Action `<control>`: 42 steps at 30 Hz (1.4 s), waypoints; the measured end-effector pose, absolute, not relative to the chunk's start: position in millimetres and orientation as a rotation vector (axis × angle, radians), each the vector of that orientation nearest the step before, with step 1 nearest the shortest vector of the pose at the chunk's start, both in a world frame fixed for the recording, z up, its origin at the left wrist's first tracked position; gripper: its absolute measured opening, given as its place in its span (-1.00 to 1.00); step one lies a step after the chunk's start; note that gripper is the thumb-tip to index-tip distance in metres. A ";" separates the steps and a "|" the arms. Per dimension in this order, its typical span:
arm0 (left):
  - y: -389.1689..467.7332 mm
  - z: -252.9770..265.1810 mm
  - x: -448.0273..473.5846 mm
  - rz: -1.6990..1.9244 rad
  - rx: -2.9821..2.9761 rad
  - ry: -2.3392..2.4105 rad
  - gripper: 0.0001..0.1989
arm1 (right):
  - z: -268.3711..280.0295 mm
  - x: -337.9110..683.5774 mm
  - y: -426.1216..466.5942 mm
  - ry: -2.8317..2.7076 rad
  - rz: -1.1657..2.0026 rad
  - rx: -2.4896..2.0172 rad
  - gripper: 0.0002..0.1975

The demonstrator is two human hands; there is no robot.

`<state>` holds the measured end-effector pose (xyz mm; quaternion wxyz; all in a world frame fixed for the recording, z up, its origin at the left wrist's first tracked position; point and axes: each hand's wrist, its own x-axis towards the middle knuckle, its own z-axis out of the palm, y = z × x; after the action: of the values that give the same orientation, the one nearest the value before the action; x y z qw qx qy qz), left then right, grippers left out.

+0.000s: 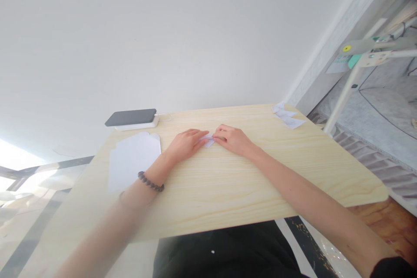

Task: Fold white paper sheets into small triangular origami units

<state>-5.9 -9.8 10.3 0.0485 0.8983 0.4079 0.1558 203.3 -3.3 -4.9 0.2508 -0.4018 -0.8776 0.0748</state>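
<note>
A small folded piece of white paper (209,143) lies on the light wooden table between my two hands. My left hand (187,144), with a dark bead bracelet at its wrist, presses the paper's left side with its fingers. From the other side my right hand (233,139) pinches the paper's right edge between thumb and fingers. The fingers hide part of the paper, so its full shape cannot be made out.
White paper sheets (132,160) lie on the table's left, partly under my left forearm. Behind them a dark phone (132,117) rests on a white block with a cable. Several folded paper pieces (288,117) sit at the far right corner. A wall (195,43) borders the back edge.
</note>
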 end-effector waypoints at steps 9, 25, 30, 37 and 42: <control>-9.0 7.3 -3.6 0.579 2.664 1.274 -0.71 | -1.1 199.6 -4.0 -2.371 0.245 -1.109 -0.77; -11.2 7.0 1.4 0.861 2.205 1.401 -0.70 | -10.0 194.1 0.2 -2.086 0.299 -1.042 -0.79; -5.3 0.6 -2.0 0.936 1.790 1.139 -0.62 | -8.9 192.3 0.2 -2.063 0.315 -0.932 -0.80; 0.9 -4.9 -4.9 1.068 1.566 1.112 -0.64 | -7.6 192.8 -3.0 -2.009 0.520 -1.083 -0.78; -1.5 -4.8 -2.5 1.054 1.561 1.086 -0.69 | -4.6 193.2 -4.6 -1.950 0.655 -1.027 -0.77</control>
<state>-2.5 -1.5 -4.8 0.4650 0.6356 0.4424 0.4291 193.2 -4.6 -4.6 0.4089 -0.4078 -0.7738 0.2601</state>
